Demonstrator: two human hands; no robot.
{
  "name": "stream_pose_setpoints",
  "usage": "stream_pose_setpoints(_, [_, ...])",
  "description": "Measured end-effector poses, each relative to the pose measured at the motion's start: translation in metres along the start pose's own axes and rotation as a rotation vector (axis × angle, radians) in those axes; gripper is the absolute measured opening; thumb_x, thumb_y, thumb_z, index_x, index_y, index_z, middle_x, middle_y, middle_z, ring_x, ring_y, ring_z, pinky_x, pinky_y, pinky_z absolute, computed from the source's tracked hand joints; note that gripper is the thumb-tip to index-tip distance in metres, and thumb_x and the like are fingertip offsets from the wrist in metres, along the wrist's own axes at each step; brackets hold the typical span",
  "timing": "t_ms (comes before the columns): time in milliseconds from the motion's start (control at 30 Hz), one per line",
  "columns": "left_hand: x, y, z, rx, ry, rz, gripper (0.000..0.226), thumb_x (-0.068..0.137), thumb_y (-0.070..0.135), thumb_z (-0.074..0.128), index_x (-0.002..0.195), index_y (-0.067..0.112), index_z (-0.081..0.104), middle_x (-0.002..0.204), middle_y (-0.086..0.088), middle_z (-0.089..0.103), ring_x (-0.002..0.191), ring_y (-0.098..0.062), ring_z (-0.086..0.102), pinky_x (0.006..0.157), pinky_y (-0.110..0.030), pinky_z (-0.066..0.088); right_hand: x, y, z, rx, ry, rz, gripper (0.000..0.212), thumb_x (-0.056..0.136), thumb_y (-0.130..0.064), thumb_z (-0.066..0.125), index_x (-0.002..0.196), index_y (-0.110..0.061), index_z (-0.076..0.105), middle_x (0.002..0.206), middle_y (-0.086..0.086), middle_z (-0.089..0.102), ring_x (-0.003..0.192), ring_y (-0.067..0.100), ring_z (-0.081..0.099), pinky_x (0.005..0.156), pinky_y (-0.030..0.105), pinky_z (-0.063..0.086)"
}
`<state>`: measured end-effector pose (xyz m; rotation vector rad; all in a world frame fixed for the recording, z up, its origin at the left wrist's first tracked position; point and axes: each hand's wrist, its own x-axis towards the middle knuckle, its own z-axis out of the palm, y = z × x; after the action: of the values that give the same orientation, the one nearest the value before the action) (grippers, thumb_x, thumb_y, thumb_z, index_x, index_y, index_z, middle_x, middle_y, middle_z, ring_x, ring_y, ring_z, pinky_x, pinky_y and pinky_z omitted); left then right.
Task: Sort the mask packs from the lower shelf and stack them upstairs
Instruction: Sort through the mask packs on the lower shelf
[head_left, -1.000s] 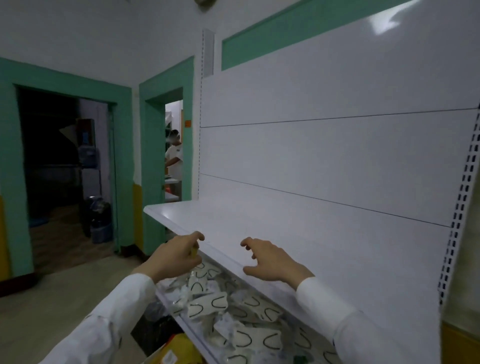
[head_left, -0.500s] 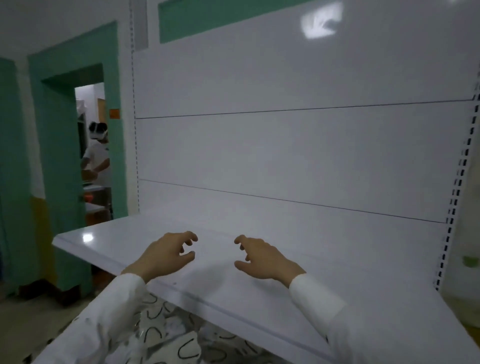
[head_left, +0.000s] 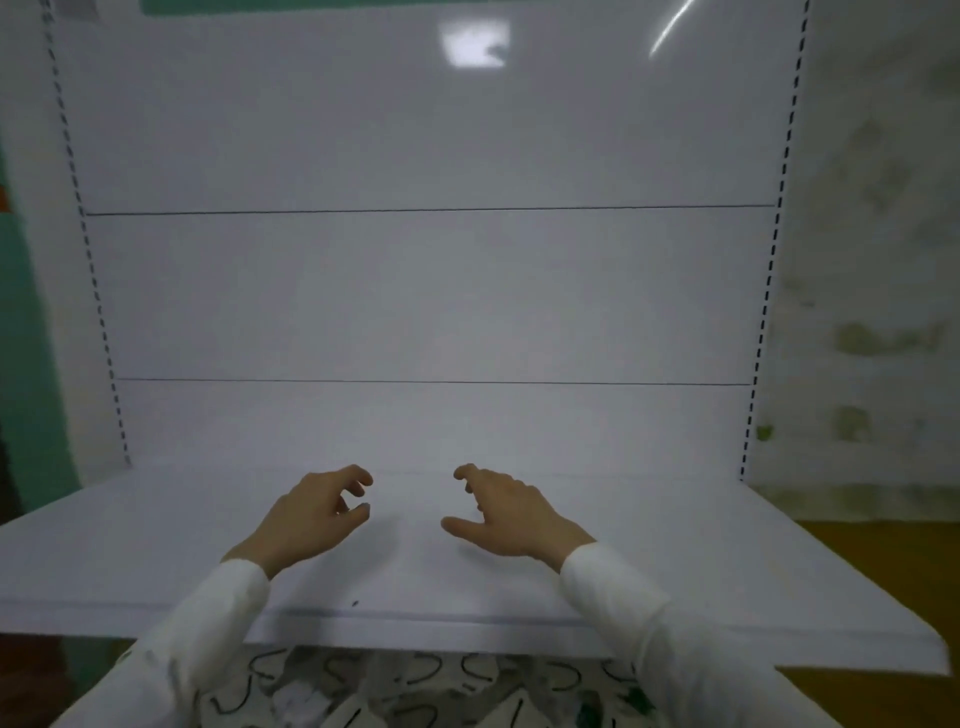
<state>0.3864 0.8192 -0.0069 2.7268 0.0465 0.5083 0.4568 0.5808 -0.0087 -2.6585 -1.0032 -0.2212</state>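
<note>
Hovering over upper shelf (head_left: 156, 551): left hand (head_left: 306, 519), right hand (head_left: 511, 512), fingers loosely curled, holding nothing; mask packs (head_left: 415, 686) below, on lower shelf.

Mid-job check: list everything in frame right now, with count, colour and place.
Upper shelf: one, white, spans the foreground.
Back panel: one, white, behind the shelf, two horizontal seams.
Slotted uprights: two, dark slots, at the panel's side edges.
Mask packs: many, count unclear, white with black curved marks, below the shelf's front edge.
Wall: pale, stained, far right.
Green trim: far left edge.
Sleeves: two, white, bottom.
Left hand: over the shelf, loosely curled, holding nothing.
Right hand: likewise, beside it.
</note>
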Motion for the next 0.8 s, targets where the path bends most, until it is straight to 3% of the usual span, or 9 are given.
stream_pose_setpoints(200, [-0.033, 0.007, -0.006, -0.054, -0.039, 0.066, 0.02, 0.092, 0.034, 0.056, 0.111, 0.03, 0.056, 0.104, 0.011, 0.06, 0.087, -0.006, 0.06, 0.084, -0.032, 0.052, -0.038, -0.019, -0.006, -0.045, 0.011, 0.036, 0.057, 0.095, -0.054, 0.04, 0.141, -0.021, 0.032, 0.135, 0.005, 0.051, 0.114, 0.024, 0.055, 0.093, 0.039, 0.046])
stream_pose_setpoints(433, [-0.093, 0.017, -0.008, -0.114, -0.081, 0.1, 0.011, 0.09, 0.033, 0.056, 0.101, 0.033, 0.058, 0.098, 0.014, 0.062, 0.085, -0.005, 0.062, 0.082, -0.035, 0.054, -0.104, -0.033, 0.009, -0.046, -0.008, 0.04, 0.054, 0.095, -0.049, 0.044, 0.14, -0.022, 0.031, 0.134, 0.004, 0.051, 0.113, 0.022, 0.055, 0.09, 0.036, 0.046])
stream_pose_setpoints(700, [-0.175, 0.004, 0.026, -0.114, -0.185, 0.071, 0.02, 0.089, 0.033, 0.06, 0.105, 0.022, 0.064, 0.093, 0.009, 0.062, 0.087, -0.011, 0.063, 0.079, -0.032, 0.054, -0.171, -0.043, 0.053, 0.036, -0.045, 0.046, 0.05, 0.092, -0.04, 0.054, 0.136, -0.022, 0.038, 0.129, 0.001, 0.054, 0.109, 0.019, 0.054, 0.087, 0.033, 0.046])
stream_pose_setpoints(800, [-0.193, -0.011, 0.04, -0.137, -0.193, 0.038, 0.017, 0.088, 0.026, 0.061, 0.103, 0.018, 0.066, 0.094, 0.004, 0.065, 0.087, -0.01, 0.062, 0.07, -0.02, 0.051, -0.183, -0.045, 0.071, 0.051, -0.079, 0.038, 0.047, 0.092, -0.038, 0.054, 0.134, -0.021, 0.042, 0.128, 0.002, 0.056, 0.107, 0.019, 0.057, 0.088, 0.035, 0.048])
